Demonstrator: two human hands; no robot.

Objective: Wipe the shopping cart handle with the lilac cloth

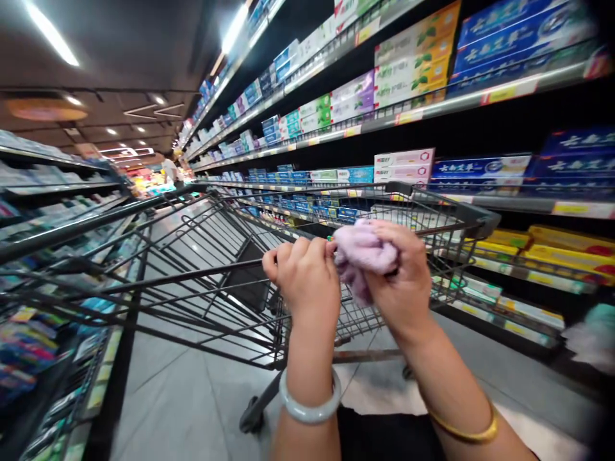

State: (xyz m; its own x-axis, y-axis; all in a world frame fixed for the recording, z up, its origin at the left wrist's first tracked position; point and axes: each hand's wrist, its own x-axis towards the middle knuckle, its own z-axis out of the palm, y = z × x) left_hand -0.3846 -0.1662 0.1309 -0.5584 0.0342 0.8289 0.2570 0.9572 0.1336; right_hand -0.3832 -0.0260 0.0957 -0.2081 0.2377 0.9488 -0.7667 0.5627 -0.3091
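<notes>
A dark wire shopping cart point(225, 267) stands tilted across the view in front of me. My left hand point(307, 275), with a pale bangle at the wrist, is closed around its near rail. Just to the right, my right hand point(406, 282) clutches a bunched lilac cloth point(362, 246) over the cart's near side, with a gold bangle further down that arm. The fingers of my right hand are partly hidden by the cloth. Whether the cloth touches the rail cannot be made out.
Shelves on the right hold toothpaste boxes point(410, 54), blue boxes point(480, 169) and yellow packs point(567, 250). Another shelf point(57, 186) lines the aisle's left side, blurred. Grey tiled floor point(182, 390) runs below. Far down the aisle is a person point(169, 170). A cart wheel point(252, 416) shows at the bottom.
</notes>
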